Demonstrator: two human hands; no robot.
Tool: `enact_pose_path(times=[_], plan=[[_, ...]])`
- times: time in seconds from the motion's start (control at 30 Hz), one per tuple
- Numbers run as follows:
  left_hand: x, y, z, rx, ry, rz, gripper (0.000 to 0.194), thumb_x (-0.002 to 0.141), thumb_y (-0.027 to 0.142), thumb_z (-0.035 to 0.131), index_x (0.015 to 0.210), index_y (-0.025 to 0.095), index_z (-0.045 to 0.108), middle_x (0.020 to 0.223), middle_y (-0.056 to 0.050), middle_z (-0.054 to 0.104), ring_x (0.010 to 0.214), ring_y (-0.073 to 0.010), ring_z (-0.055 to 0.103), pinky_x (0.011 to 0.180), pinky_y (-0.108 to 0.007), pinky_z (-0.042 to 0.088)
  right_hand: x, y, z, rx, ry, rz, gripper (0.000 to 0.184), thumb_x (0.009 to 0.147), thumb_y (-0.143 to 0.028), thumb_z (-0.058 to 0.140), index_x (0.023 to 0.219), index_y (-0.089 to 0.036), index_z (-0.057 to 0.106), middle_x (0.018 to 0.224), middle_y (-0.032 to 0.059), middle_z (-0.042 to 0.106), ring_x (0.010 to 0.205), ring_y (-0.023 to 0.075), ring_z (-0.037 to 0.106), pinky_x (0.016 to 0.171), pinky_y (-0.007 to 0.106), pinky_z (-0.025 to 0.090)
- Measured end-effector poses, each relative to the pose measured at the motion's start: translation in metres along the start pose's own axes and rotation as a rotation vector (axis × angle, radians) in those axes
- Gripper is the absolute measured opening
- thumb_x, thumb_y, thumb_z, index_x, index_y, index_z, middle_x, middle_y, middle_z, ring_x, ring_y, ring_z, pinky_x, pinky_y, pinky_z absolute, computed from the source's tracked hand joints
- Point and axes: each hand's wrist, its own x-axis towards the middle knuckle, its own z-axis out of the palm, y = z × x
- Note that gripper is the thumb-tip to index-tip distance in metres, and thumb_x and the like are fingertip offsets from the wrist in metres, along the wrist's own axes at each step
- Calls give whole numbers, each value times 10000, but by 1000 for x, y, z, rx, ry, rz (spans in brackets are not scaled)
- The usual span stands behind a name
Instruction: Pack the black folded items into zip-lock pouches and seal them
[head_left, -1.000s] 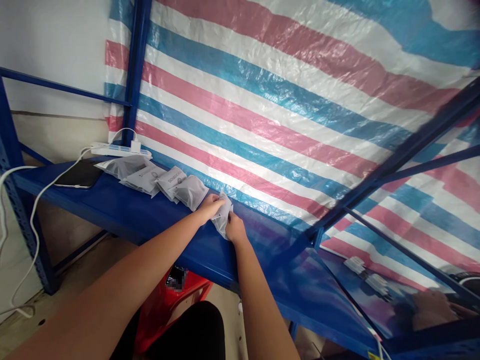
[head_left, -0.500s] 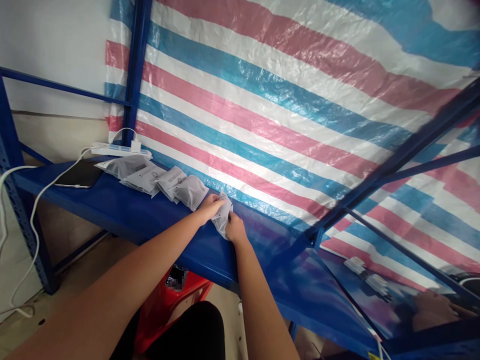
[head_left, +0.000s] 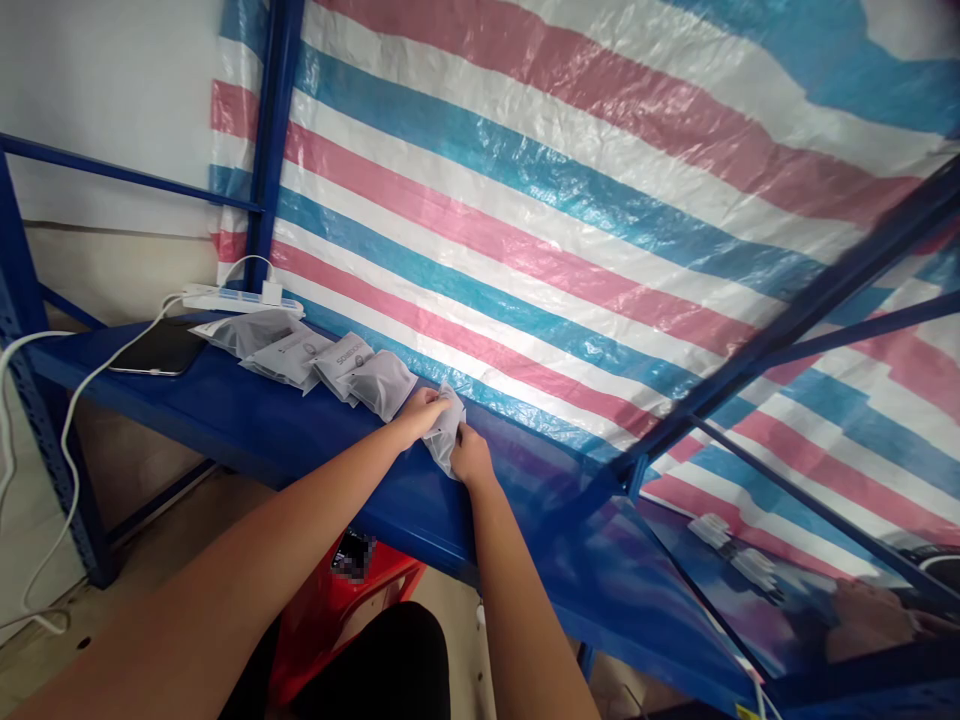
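Both my hands meet on a small grey plastic pouch (head_left: 448,432) standing on the blue metal shelf (head_left: 285,425). My left hand (head_left: 422,408) pinches its upper left edge with closed fingers. My right hand (head_left: 470,456) grips its lower right side, fingers closed too. Just left of my hands lies a row of several similar grey pouches (head_left: 322,360), overlapping each other along the back of the shelf.
A black phone (head_left: 159,352) lies at the shelf's left end, by a white power strip (head_left: 238,298) with white cables. A striped red, white and blue tarp (head_left: 570,190) hangs behind. A red stool (head_left: 330,600) stands below the shelf. Blue frame bars cross at right.
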Motion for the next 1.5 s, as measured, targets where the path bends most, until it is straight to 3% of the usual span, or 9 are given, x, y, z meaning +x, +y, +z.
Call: enact_pose_path(times=[1.5], plan=[[8, -9, 0, 16, 7, 14, 382, 819, 432, 718, 1120, 225, 608, 1202, -109, 705, 1064, -262, 689, 888, -332, 552, 0, -1, 0, -8, 7, 9, 288, 973, -222, 524, 1205, -170, 687, 1168, 129, 732, 1053, 257, 673, 817, 282, 449]])
